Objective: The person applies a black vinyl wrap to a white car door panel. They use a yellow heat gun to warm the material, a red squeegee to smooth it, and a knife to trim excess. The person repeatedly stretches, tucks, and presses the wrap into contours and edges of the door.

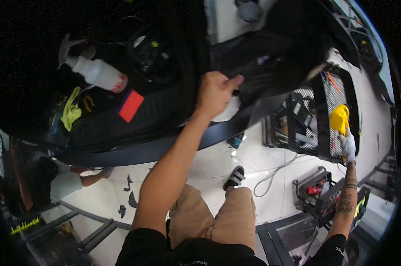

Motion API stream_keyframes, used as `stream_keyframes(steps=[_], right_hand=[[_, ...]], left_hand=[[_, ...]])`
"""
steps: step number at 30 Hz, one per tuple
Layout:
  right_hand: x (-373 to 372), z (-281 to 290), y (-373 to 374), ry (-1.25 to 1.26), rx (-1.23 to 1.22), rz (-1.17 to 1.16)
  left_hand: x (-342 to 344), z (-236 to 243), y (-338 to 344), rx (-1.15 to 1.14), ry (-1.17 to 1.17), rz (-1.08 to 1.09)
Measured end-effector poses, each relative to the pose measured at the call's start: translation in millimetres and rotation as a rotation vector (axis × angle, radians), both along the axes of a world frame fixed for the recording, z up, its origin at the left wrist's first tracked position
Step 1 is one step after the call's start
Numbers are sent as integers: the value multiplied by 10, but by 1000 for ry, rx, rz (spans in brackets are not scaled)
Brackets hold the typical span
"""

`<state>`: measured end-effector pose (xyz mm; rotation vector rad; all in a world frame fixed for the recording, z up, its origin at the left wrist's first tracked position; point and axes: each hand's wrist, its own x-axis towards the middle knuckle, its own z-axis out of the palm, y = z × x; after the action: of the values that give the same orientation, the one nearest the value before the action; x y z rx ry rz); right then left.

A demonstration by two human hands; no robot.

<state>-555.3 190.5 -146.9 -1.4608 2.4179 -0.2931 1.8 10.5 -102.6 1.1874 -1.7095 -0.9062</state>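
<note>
My left hand [216, 93] reaches up to the black car body [174, 119]. Its fingers are curled and the thumb sticks out to the right. A white pad [228, 111] shows under the palm, pressed against the black surface near the panel edge. My right hand [348, 146], in a white glove on a tattooed forearm, is stretched out to the right. It holds a yellow tool [339, 119] over the perforated top of a black tool cart [313, 119].
A white spray bottle [98, 73], a red card [131, 105] and a yellow-green cloth [70, 111] lie on the car. Another person [65, 182] crouches at the left. A second cart [318, 195], a cable [276, 173] and dark scraps [130, 197] are on the white floor.
</note>
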Motion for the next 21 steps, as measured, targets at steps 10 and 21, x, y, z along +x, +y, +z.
stream_keyframes(steps=[10, 21], right_hand=[[4211, -72, -245, -352, 80, 755], [6749, -825, -962, -273, 2, 425]], left_hand=[[3, 55, 35, 69, 92, -35], [-72, 77, -58, 127, 108, -165]])
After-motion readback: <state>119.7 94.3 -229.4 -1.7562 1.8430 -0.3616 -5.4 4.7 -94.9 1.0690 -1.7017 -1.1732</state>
